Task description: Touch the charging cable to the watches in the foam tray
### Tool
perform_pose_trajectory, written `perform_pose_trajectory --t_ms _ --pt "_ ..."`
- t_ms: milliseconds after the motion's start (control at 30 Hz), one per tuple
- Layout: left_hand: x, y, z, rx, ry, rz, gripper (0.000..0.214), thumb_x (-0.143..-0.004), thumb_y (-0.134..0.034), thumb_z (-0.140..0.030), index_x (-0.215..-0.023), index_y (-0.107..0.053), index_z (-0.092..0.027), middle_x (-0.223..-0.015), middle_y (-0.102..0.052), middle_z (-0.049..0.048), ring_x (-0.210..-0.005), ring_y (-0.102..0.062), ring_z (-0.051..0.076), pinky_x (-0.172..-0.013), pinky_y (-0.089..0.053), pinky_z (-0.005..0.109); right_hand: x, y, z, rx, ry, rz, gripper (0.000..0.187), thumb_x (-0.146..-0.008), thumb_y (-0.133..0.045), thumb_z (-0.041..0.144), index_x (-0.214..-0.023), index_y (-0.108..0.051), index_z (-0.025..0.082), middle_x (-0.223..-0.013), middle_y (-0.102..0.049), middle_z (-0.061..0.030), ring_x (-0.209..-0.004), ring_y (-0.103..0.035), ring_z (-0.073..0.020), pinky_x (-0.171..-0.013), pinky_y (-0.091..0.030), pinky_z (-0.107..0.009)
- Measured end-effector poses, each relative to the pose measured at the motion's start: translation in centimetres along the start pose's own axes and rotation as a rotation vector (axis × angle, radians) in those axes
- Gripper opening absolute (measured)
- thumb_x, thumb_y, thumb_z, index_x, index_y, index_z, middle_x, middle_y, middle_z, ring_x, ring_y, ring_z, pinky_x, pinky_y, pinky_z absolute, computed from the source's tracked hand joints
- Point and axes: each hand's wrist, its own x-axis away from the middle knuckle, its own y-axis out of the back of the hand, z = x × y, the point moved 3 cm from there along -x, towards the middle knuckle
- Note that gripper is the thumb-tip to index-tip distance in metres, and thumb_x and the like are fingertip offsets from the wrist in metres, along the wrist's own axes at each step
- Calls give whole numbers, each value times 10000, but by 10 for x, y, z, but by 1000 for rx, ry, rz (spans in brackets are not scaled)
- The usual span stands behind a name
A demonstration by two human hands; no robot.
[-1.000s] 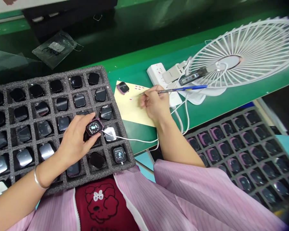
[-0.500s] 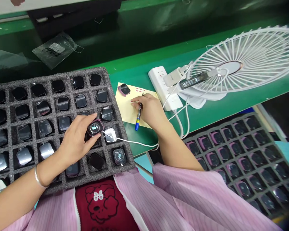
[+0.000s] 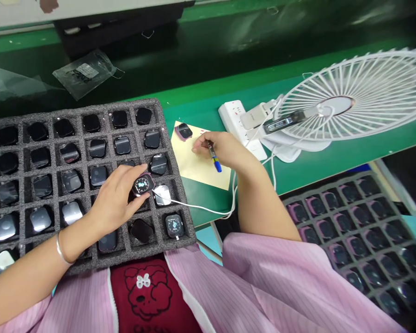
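My left hand point(image 3: 117, 199) pinches a pink smartwatch body point(image 3: 143, 185) with a lit dial just above the black foam tray point(image 3: 90, 182). Beside it a white charging puck point(image 3: 161, 194) lies in a tray cell, its cable point(image 3: 201, 209) running right. My right hand point(image 3: 225, 150) is closed around a blue pen point(image 3: 215, 159), with fingertips resting on a pale yellow sheet point(image 3: 197, 162). Another pink watch body point(image 3: 183, 131) sits on the sheet's far corner. The tray's cells hold several dark and silver watch bodies.
A white power strip point(image 3: 236, 121) and a white fan guard point(image 3: 353, 99) with a phone-like device lie on the green bench at right. A second tray of pink watches point(image 3: 350, 226) sits lower right. A plastic bag point(image 3: 85, 74) lies on the dark belt beyond.
My right hand turned the pen from pointing right to lying under the palm with its blue end toward me, and the fingertips settled on the yellow sheet. My left hand kept holding the watch.
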Motion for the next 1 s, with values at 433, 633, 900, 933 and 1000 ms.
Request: perform_pose_trajectory --t_ms 433,633,900,933,1000 --pt "1 -2 -1 6 -55 -31 618 -981 -654 -112 -1540 -407 -205 -1202 -700 115 -1066 -709 238 -902 -648 389 80 -52 153 -147 585 142 85 -984 -673 161 -917 -676 213 -901 -649 -38 -755 -619 -173 -660 -496 -284" --pt "-2 7 -6 -12 -58 -218 636 -942 -751 -134 -1501 -455 -205 -1199 -718 118 -1074 -722 241 -885 -651 372 92 -45 140 -185 432 -80 164 -1092 -567 298 -1199 -677 240 -1047 -744 -91 -919 -720 -231 -808 -589 -363" --pt "-2 9 -16 -32 -154 -303 606 -969 -754 -209 -1493 -452 -233 -1136 -750 96 -1044 -745 247 -886 -660 412 84 -38 115 -232 362 127 209 -1092 -507 366 -982 -633 239 -770 -663 -4 -673 -598 -178 -648 -475 -296" --pt "-2 8 -15 -35 -144 -292 582 -977 -749 -229 -1481 -458 -234 -1136 -746 98 -1052 -743 252 -892 -658 421 71 -31 103 -188 305 61 213 -1079 -514 377 -940 -604 244 -733 -637 0 -663 -582 -187 -644 -466 -302" --pt "-3 6 -12 -39 -127 -257 537 -992 -733 -246 -1459 -467 -235 -1148 -731 103 -1069 -735 256 -906 -650 428 38 -15 76 -102 130 -131 248 -1084 -435 357 -872 -510 253 -732 -608 -14 -693 -581 -206 -661 -453 -317"
